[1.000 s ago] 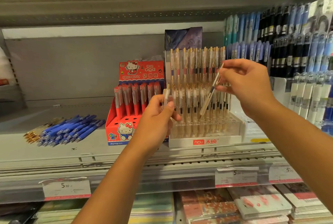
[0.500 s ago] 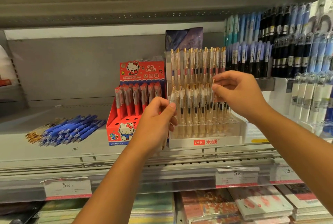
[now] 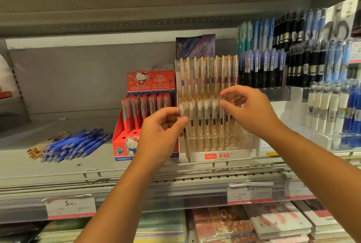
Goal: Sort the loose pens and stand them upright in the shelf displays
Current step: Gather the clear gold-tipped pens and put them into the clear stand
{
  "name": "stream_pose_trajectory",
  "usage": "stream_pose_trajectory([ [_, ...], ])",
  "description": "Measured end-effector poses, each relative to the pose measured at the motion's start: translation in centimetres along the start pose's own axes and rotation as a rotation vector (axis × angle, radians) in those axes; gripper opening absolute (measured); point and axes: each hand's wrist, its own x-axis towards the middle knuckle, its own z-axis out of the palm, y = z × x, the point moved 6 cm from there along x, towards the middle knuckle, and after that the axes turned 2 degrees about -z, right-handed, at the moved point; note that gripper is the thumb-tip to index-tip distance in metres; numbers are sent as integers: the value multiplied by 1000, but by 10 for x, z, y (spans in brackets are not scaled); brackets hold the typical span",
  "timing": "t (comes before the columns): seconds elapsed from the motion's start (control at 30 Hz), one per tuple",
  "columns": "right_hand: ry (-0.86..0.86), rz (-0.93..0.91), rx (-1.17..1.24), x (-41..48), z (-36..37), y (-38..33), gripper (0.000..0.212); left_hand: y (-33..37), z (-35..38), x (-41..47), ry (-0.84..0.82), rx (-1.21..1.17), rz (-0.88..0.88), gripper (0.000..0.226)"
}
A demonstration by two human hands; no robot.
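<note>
Slotting: right hand point(image 3: 252, 109) pinches a front-row pen point(image 3: 221, 114) in the display point(image 3: 236, 154), left hand point(image 3: 162, 131) grips a spare pen point(image 3: 183, 109) at its left edge, needing a free hole

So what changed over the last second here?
The right hand swung its tilted clear pen upright and lowered it into the front row of the clear display; its fingers remain at the top, grip unclear. The left hand still grips a second pen. Loose blue pens unchanged.

Left hand point(image 3: 162, 135), likely pen point(image 3: 183, 109) in grip
</note>
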Motion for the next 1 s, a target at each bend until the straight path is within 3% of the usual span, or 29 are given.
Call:
stream_pose_trajectory([
  [0.17, 38, -31, 153, -7, -12, -15, 18, 10, 2, 2, 48, 22, 22, 13],
  [0.37, -159, -109, 416, -18, -8, -44, 30, 48, 30, 21, -7, 1, 91, 20],
  [0.6, -90, -61, 500, -14, -18, -34, 35, 66, 71, 37, -101, 85, 116, 20],
  [0.67, -82, -47, 457, -12, -21, -26, 40, 65, 76, 42, -134, 227, 168, 22],
  [0.87, 33, -3, 264, -5, -26, 2, 61, 46, 77, 55, -187, 1170, 410, 70],
  [1.0, 66, 6, 180, -7, -18, 13, 61, 23, 80, 59, -241, 1332, 405, 88],
])
